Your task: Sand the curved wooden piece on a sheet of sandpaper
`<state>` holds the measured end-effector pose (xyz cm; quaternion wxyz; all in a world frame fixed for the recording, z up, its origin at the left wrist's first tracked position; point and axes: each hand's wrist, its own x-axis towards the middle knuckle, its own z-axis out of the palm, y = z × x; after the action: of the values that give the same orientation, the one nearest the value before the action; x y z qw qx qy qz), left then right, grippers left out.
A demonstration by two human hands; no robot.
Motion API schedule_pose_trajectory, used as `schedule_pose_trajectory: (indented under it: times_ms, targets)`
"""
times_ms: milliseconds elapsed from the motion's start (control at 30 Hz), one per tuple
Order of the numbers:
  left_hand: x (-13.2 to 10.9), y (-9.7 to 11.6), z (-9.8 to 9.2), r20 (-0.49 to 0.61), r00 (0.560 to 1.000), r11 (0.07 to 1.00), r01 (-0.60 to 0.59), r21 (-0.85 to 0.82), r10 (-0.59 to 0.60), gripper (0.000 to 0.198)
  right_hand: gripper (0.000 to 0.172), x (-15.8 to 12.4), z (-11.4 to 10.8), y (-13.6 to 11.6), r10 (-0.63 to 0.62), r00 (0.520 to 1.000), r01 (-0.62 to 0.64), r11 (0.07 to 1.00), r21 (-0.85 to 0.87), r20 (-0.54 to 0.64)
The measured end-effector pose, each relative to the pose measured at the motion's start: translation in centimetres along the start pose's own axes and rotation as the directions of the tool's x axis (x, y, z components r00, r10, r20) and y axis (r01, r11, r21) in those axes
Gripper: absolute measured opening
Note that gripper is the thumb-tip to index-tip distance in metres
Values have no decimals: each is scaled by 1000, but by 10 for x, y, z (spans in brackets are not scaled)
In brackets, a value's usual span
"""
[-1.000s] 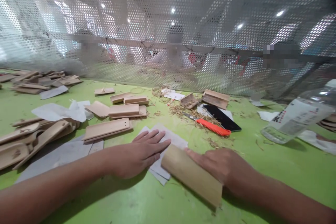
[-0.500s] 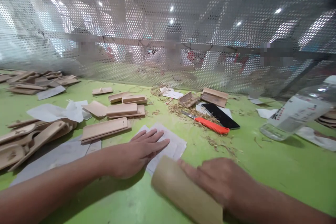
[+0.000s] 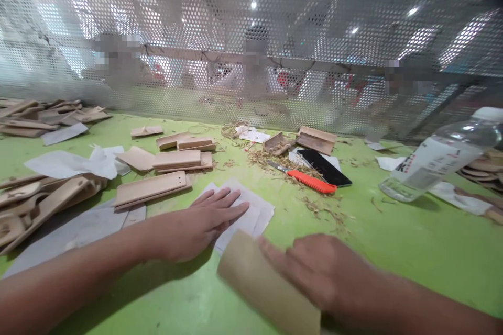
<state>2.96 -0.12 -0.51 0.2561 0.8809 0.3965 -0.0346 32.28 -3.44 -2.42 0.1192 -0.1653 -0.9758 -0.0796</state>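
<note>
My left hand (image 3: 210,220) lies flat with its fingers spread on thin white paper sheets (image 3: 257,212), and nothing is gripped in it. In front of me, my right hand (image 3: 318,269) is wrapped around a curved tan piece (image 3: 267,282), its index finger stretched along the top side. The far end of that piece meets the near edge of the paper. Its near end runs to the bottom of the view, and my right thumb is hidden.
Beyond the hands lie an orange-handled knife (image 3: 312,181), a black phone (image 3: 324,166) and plant shavings (image 3: 263,158). A clear bottle (image 3: 436,159) stands tilted in view at right. Stacked tan pieces (image 3: 151,189) and a pile (image 3: 51,199) sit left. A perforated screen (image 3: 220,21) rises behind.
The whole view has shifted slightly, so things sit a little further left and up. Both hands keep nearly the same pose, and the right still holds the tan piece.
</note>
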Motion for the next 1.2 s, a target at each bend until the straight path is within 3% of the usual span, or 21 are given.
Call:
schedule_pose_trajectory:
  times_ms: [100,133,233,267,333,400,433,500,600,733,800,867,900,967,1033,1067,1133,1200]
  targets:
    - [-1,2,-1,14,1000,1000,-9,15,9,55,43,0,-9,-14,-111,993,103,983,151,46]
    - [-1,3,-1,15,1000,1000,-8,19,8,55,42,-2,-9,-15,-78,997,74,972,221,11]
    - [-1,3,-1,15,1000,1000,-3,24,2,55,41,-5,-4,-8,234,970,-169,848,502,-68]
    - [-1,3,-1,10,1000,1000,-2,24,2,54,40,-5,-1,-3,381,924,-278,733,620,-35]
    - [-1,2,-1,-2,1000,1000,-6,17,6,54,44,-2,2,7,621,770,-440,351,826,146]
    - [0,0,0,-15,1000,1000,-14,2,14,54,49,3,2,15,703,600,-428,-121,896,381]
    - [-1,-1,0,-21,1000,1000,-18,-4,18,54,52,5,1,18,688,549,-373,-306,876,474]
    - [-1,-3,1,-32,999,1000,-29,-3,29,54,56,8,-2,21,640,533,-292,-474,831,553]
    - [-2,-3,1,-48,998,999,-45,11,46,52,59,8,-5,23,584,555,-265,-551,791,592]
    - [-2,-1,-1,-10,1000,1000,-20,0,20,65,58,5,-3,21,588,552,-304,-519,799,592]
    - [-2,1,-2,17,1000,1000,1,3,-1,75,55,3,0,22,630,541,-382,-408,830,558]
    - [-2,3,-3,32,999,1000,9,10,-10,77,50,2,2,25,653,549,-522,-219,825,521]
    - [-2,4,-3,31,999,1000,10,11,-11,78,47,2,2,26,656,570,-591,-91,802,494]
    - [-2,6,-3,17,1000,1000,16,8,-16,78,43,2,0,29,633,660,-654,219,724,404]
    - [-1,7,-2,12,999,1000,30,3,-30,78,47,3,-3,28,568,774,-595,501,629,280]
    - [-1,6,-2,12,999,999,38,1,-38,78,51,3,-5,27,521,821,-547,595,590,236]
    - [0,4,0,17,999,999,34,3,-34,78,60,4,-8,22,417,882,-464,684,564,219]
    - [1,1,1,20,1000,1000,13,8,-13,78,65,5,-10,18,323,914,-404,700,588,244]
